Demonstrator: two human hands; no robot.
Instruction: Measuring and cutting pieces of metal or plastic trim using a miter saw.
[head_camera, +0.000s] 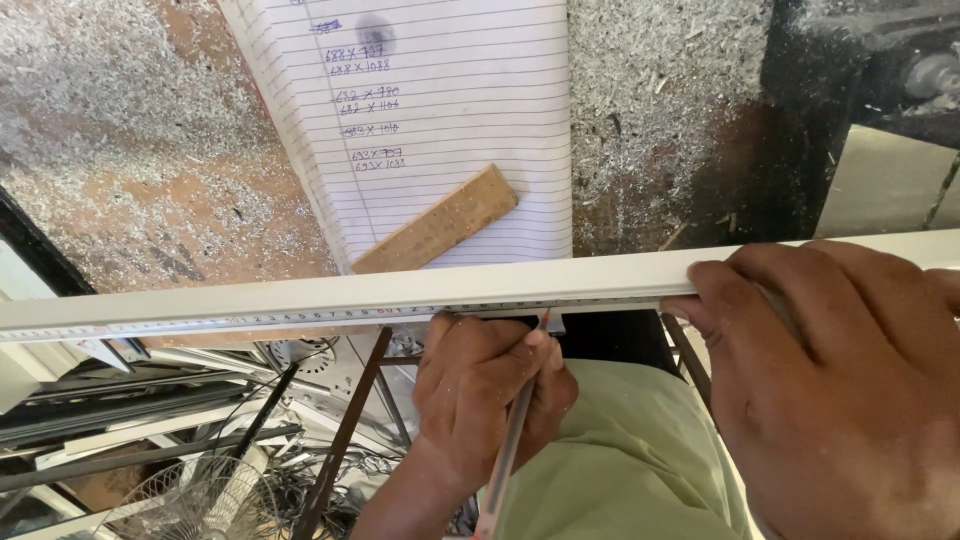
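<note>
A long white metal profile (400, 290) runs across the whole view. A measuring tape (250, 322) lies along its near edge. My left hand (485, 385) is shut on a pencil (510, 450), whose tip touches the profile's near edge at the tape. My right hand (840, 390) grips the profile from above at the right and covers that stretch of it. Green clothing (630, 450) shows below, between the two hands.
A lined sheet of paper (450, 100) with handwritten figures lies on the workbench (120, 150), which is covered in metal shavings. A wooden block (440, 222) rests on the paper. A black machine (860, 60) stands top right. Metal bars and a wire fan guard (190, 500) lie below left.
</note>
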